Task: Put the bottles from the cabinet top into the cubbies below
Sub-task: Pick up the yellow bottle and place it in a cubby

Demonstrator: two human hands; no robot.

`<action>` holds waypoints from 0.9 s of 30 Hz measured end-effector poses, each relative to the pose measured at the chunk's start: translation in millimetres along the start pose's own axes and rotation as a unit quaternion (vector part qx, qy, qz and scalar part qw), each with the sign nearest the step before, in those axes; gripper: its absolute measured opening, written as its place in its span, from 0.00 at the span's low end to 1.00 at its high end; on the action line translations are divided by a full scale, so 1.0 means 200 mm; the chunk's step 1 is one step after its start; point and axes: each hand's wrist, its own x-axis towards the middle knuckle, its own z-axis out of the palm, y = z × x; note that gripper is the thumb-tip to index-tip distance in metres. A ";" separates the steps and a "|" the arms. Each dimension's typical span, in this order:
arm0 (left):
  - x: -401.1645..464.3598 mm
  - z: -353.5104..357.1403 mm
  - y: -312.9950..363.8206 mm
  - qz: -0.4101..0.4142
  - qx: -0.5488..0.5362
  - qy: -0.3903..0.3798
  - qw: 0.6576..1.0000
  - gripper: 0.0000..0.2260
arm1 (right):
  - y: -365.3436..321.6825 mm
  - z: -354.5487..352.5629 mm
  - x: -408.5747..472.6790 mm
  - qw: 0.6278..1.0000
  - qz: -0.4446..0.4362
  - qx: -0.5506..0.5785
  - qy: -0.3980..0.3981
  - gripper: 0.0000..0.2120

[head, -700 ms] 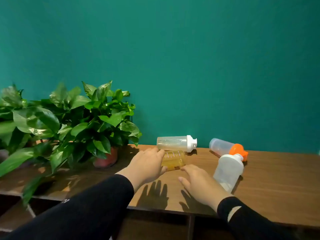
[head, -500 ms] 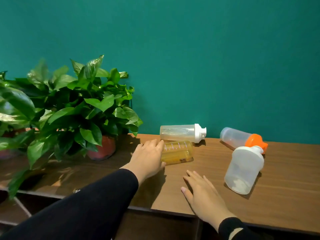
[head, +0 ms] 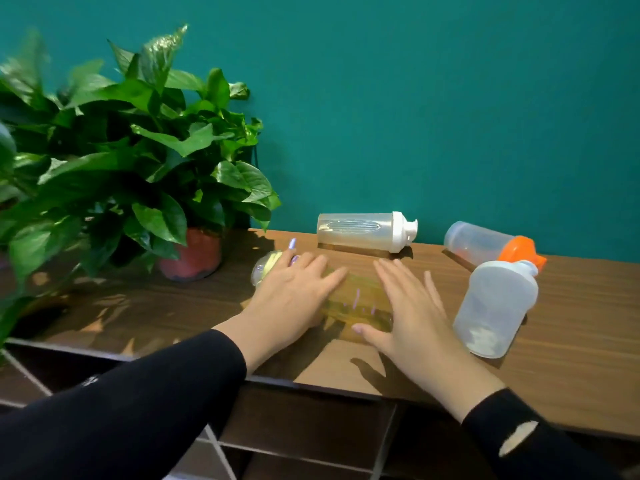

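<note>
Teal wall [head: 415, 98] behind wooden worktop [head: 571, 368]. Potted plant [head: 138, 168] at left. Yellow-tinted bottle [head: 360, 303] lies on side near front edge. Left hand [head: 298, 299] flat over its cap end, fingers spread, not clamped. Right hand [head: 412, 317] open, touching its base end. White-capped bottle [head: 363, 230], orange-capped bottle [head: 485, 242], white bottle [head: 495, 306] lie on worktop. Cubbies [head: 311, 438] below.

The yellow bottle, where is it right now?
In the head view the yellow bottle lies on its side near the front of the cabinet top, between the left hand and the right hand, just in front of the white-capped bottle.
</note>
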 end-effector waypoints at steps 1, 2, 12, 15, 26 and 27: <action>-0.04 -0.06 0.02 0.028 0.006 0.018 0.999 0.28 | -0.04 -0.04 0.02 0.999 -0.002 0.002 -0.047 0.47; -0.08 -0.13 0.05 0.054 0.010 0.038 0.998 0.27 | -0.08 -0.07 0.02 0.996 0.004 0.020 -0.081 0.49; -0.72 -0.53 0.20 -0.114 -0.423 0.237 0.867 0.16 | -0.35 -0.10 -0.58 0.933 0.128 0.337 -0.024 0.41; -0.89 -0.47 0.44 -0.353 -0.631 0.093 0.685 0.32 | -0.47 0.04 -0.77 0.909 0.155 0.385 -0.027 0.45; -1.13 0.13 0.42 -0.385 -0.655 -0.145 0.634 0.36 | -0.57 0.64 -0.77 0.847 0.242 0.403 -0.247 0.43; -1.12 0.18 0.39 -0.380 -0.651 -0.156 0.638 0.36 | -0.57 0.69 -0.73 0.846 0.243 0.402 -0.253 0.43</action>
